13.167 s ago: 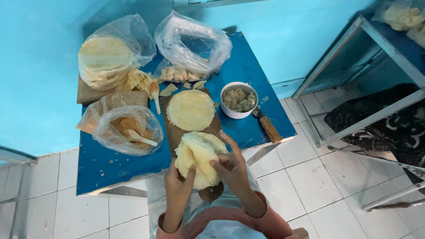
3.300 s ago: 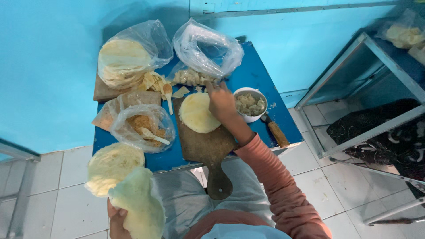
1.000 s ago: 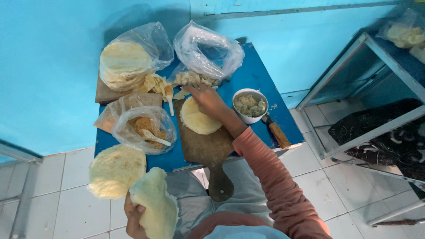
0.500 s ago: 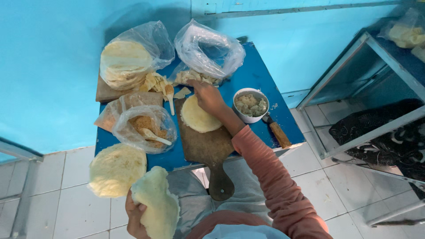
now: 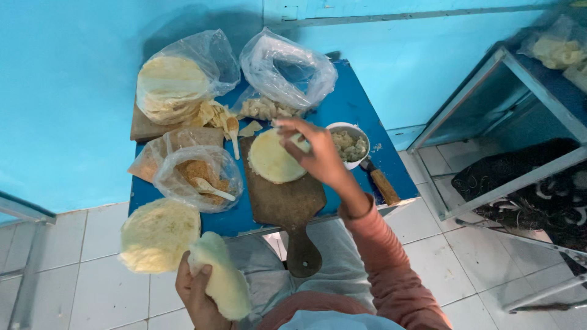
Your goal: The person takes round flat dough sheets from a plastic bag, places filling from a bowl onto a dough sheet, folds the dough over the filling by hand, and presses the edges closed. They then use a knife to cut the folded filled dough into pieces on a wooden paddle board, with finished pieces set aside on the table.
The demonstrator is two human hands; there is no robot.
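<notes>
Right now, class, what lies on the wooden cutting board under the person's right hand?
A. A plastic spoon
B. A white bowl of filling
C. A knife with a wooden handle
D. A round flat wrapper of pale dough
D: a single round pale wrapper lies flat on the wooden cutting board, with the right hand at its edge; the white bowl stands beside the board, not on it.

Dough round on board; bowl right.
</notes>
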